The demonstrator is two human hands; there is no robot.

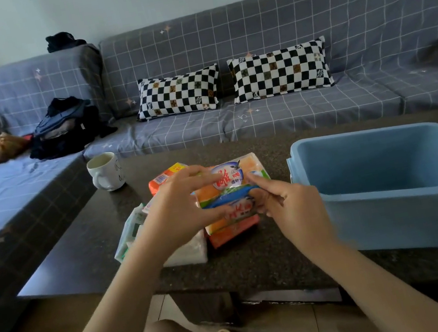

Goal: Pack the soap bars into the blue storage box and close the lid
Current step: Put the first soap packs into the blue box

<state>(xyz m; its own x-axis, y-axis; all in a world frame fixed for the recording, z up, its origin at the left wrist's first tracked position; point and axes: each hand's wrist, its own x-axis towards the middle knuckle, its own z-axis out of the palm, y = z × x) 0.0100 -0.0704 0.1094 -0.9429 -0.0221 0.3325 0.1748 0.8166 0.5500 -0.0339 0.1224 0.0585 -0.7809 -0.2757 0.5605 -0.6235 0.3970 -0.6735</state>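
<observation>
While the blue box (391, 188) stands open and empty on the right side of the dark table (258, 261), both hands are busy with a loose heap of wrapped soap bars (231, 193) just to its left. The left hand (180, 216) lies over the heap with its fingers spread and curled around the near side of the top bars, thumb low and fingertips reaching onto the orange wrapper. The right hand (286, 203) comes in from the other side, half closed, its forefinger stretched onto the top bar and its thumb tucked against the blue-edged wrapper below. Together they seem to be pressing several bars into one stack; whether the stack is already off the table I cannot tell.

None of the soap is in the box yet, and no lid can be picked out for certain, though a few thin blue edges show behind the box's left wall.

The main risk, as I judge it, lies in the glossy wrappers: bars squeezed from two sides can slide over one another, and a middle one may shoot out and drop to the floor in front of the table. White packets (186, 252) lie under the left wrist and could be dragged along. A mug (106, 171) stands at the far left edge of the table, well apart from the heap, so it is in little danger.
</observation>
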